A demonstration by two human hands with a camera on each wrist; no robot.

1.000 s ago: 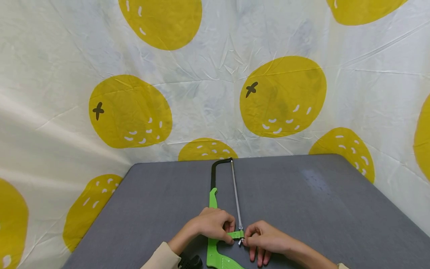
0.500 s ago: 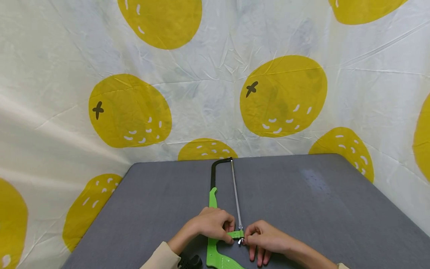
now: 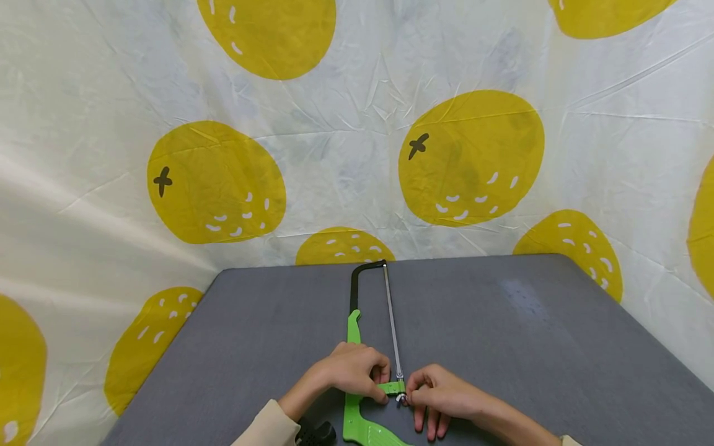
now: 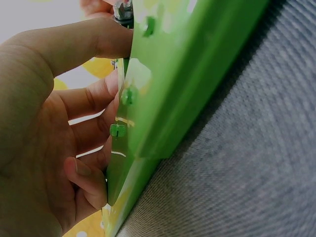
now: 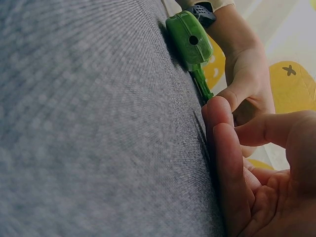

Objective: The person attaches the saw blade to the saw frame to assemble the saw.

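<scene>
Assessor: Where is your hacksaw [image 3: 352, 331]?

Inspector: Flat on the worktop [image 3: 474, 334]. Take the wing nut [image 3: 401, 399] as the clock's centre, read from the head view: your green handle [image 3: 365, 430] lies nearest you, toward 7 to 8 o'clock, cut off by the lower edge. A black device [image 3: 317, 435] sits at your left wrist, beside your pale sleeve [image 3: 271, 427], near 8 o'clock.

Assessor: And the state of your hands?

Inspector: Your right hand [image 3: 437, 393], at 3 o'clock, has thumb and forefinger narrowed on the wing nut; the other fingers hang looser below. In the right wrist view, your own fingers hide that contact. Your left hand [image 3: 357, 370], at 10 o'clock, grips the green frame by its short cross arm [image 3: 392, 388], thumb on one side, fingers on the other.

Assessor: Beyond them?

Inspector: Your silver blade [image 3: 392, 322] runs away from you, just short of 12 o'clock. Its far end meets the black bow [image 3: 354, 285], which bends at 11 o'clock near the worktop's far edge. Behind hangs a creased white cloth [image 3: 334, 167] printed with yellow fruit shapes.
</scene>
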